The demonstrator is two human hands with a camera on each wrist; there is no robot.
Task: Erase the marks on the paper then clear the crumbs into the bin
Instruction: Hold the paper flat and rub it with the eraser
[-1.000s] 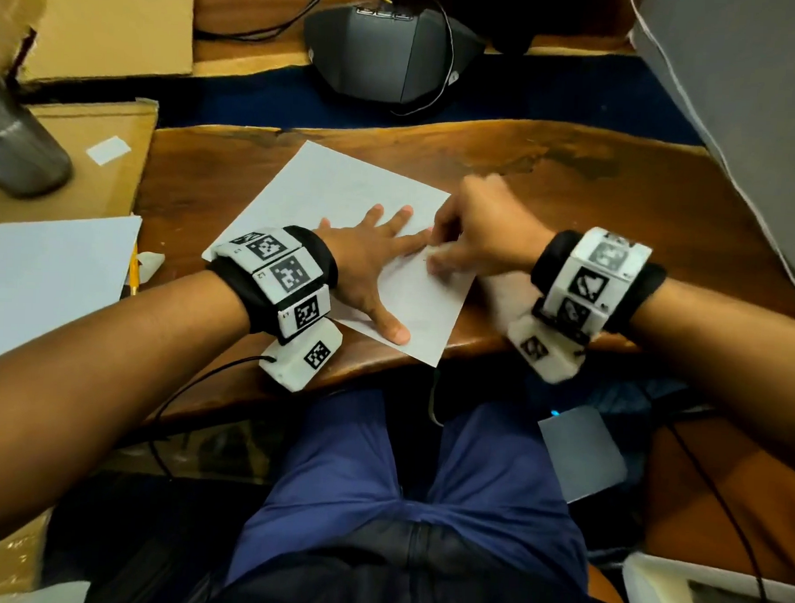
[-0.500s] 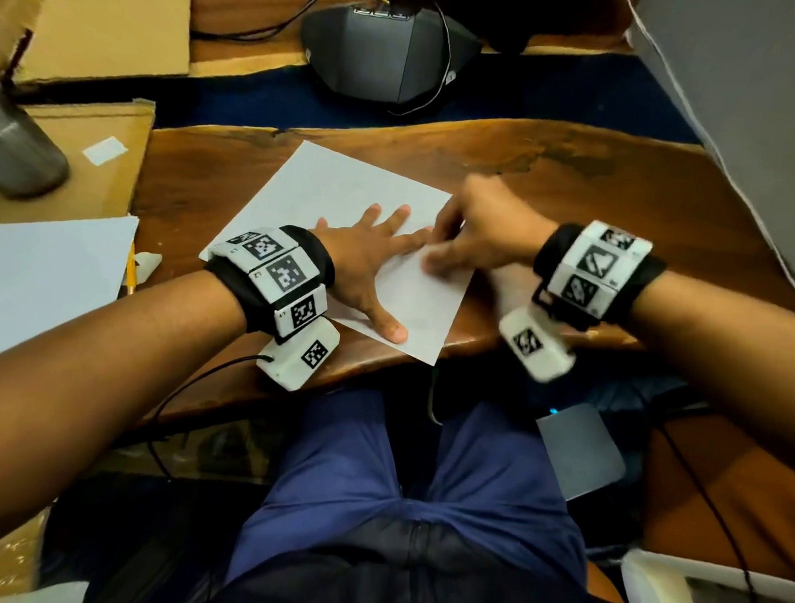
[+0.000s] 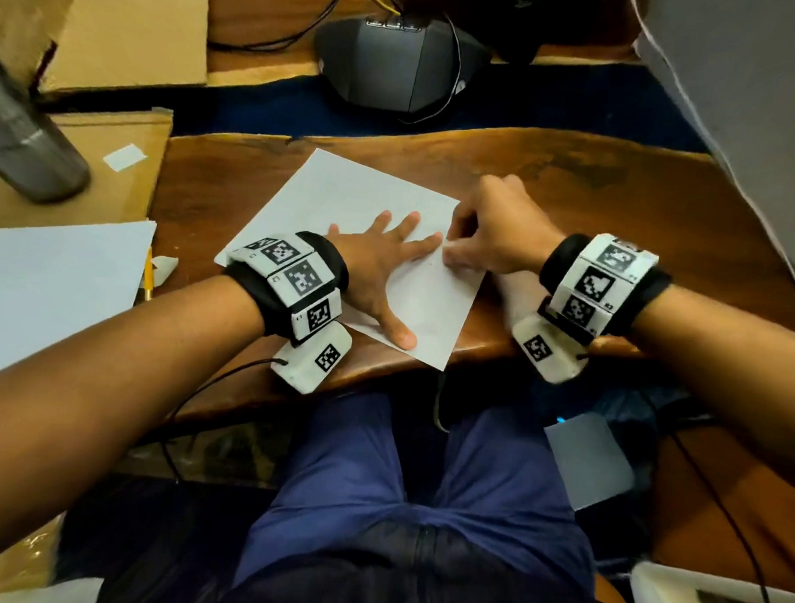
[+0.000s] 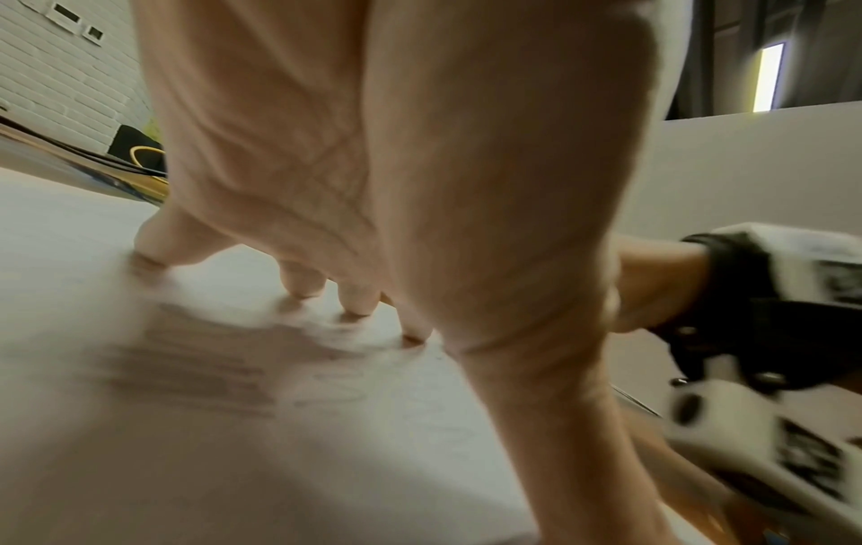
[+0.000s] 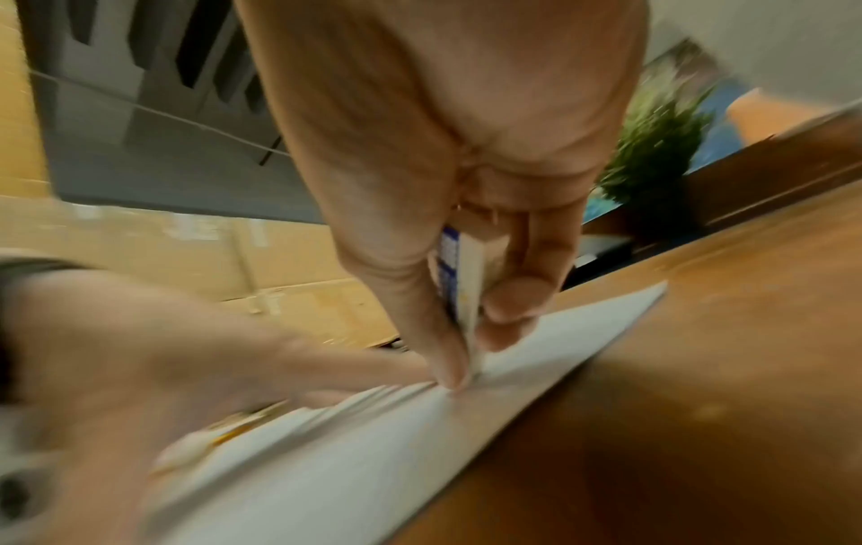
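Note:
A white sheet of paper (image 3: pixel 345 198) lies tilted on the wooden table (image 3: pixel 573 190), one corner past the near edge. My left hand (image 3: pixel 383 264) lies flat on the sheet with fingers spread, pressing it down; its fingertips (image 4: pixel 357 300) touch the paper (image 4: pixel 140 461). My right hand (image 3: pixel 485 236) pinches a white eraser (image 5: pixel 462 280) with a blue-printed sleeve between thumb and fingers, its tip on the paper (image 5: pixel 373 442) near the sheet's right edge, just beside my left index finger. Faint pencil marks (image 4: pixel 354 391) show on the sheet.
A grey conference phone (image 3: pixel 397 59) with cables sits beyond the table. At left are cardboard (image 3: pixel 125 29), a metal flask (image 3: pixel 24 148), a second white sheet (image 3: pixel 55 281) and a yellow pencil (image 3: pixel 148 276). No bin is in view.
The right hand with the eraser has shifted slightly back and forth along the paper's right edge. The left hand has stayed flat on the sheet.

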